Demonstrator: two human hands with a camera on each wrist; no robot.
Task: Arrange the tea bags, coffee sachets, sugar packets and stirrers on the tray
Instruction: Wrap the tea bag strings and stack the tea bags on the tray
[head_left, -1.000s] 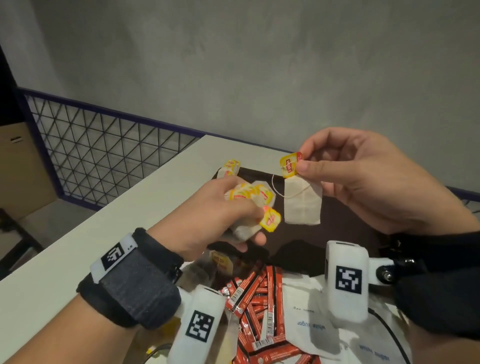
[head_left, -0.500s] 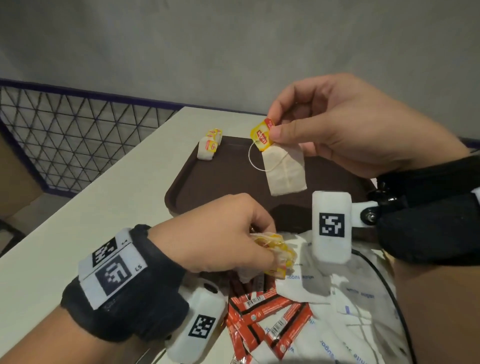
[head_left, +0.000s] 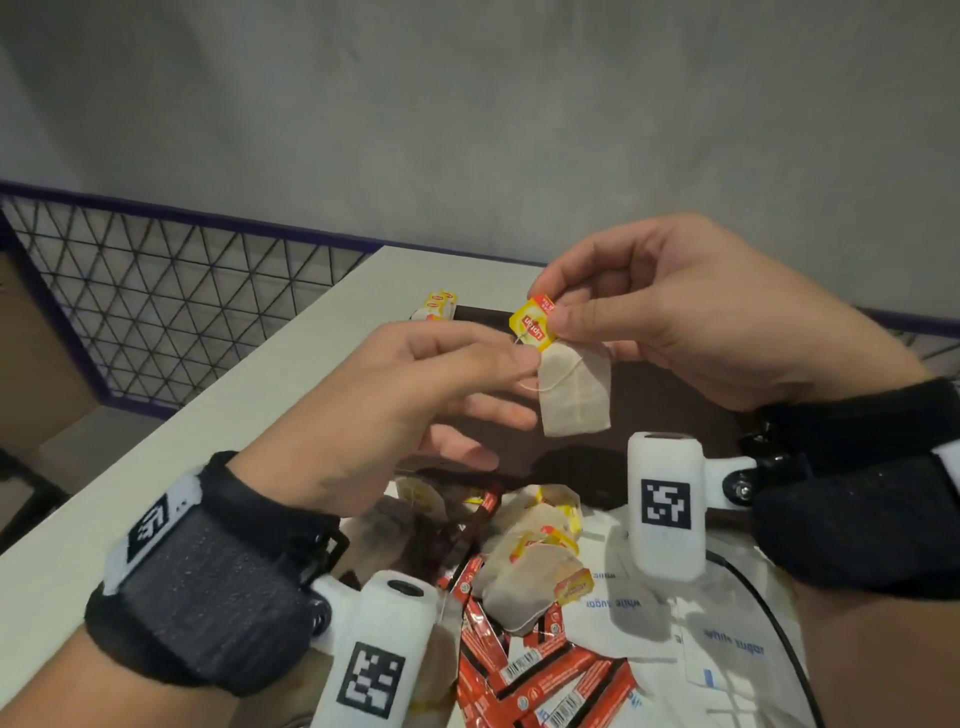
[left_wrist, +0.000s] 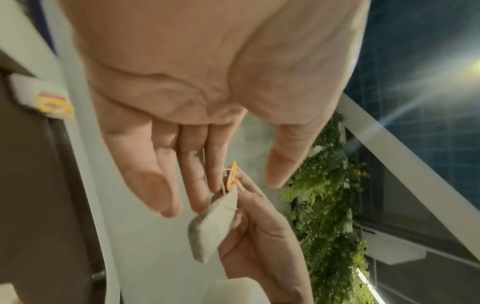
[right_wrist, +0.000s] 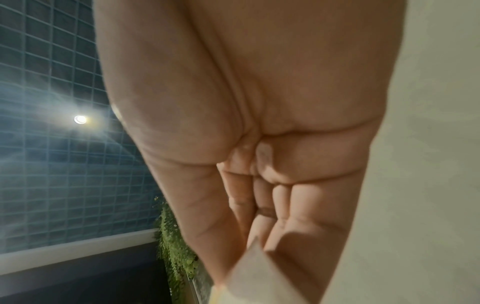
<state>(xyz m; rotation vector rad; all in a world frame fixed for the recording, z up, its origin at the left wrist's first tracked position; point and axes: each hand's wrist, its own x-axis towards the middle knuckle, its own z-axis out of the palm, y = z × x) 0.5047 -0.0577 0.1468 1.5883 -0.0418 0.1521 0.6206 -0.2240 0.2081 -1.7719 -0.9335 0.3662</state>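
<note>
our right hand (head_left: 691, 317) is raised above the brown tray (head_left: 670, 395), pinching the yellow paper tag (head_left: 534, 328) of a tea bag (head_left: 575, 391) between thumb and forefinger, with the other fingers curled in. the pale bag hangs just below the tag, clear of the tray, its thin string looping across its front. our left hand (head_left: 410, 410) is held just beside it, to its left, fingers loosely extended and relaxed; the left wrist view shows the palm open with nothing in it, and the fingertips (left_wrist: 205, 197) are very close to the string and the bag's upper corner, though we cannot tell whether they touch.

at the tray's far left corner lie two more tea bags (head_left: 435, 307) with yellow tags, resting on the rim. the tray sits on a white tabletop (head_left: 171, 467).

nearer to us, below both hands, is a mixed heap: a loose pile of tea bags (head_left: 530, 561) with yellow tags, red coffee sachets (head_left: 540, 680) with barcodes lying at many angles, and white sugar packets (head_left: 727, 649) with blue lettering to the right. the tea bags lie partly on top of the sachets and sugar packets.

both wrists carry dark bands with white camera units bearing square black-and-white markers.
</note>
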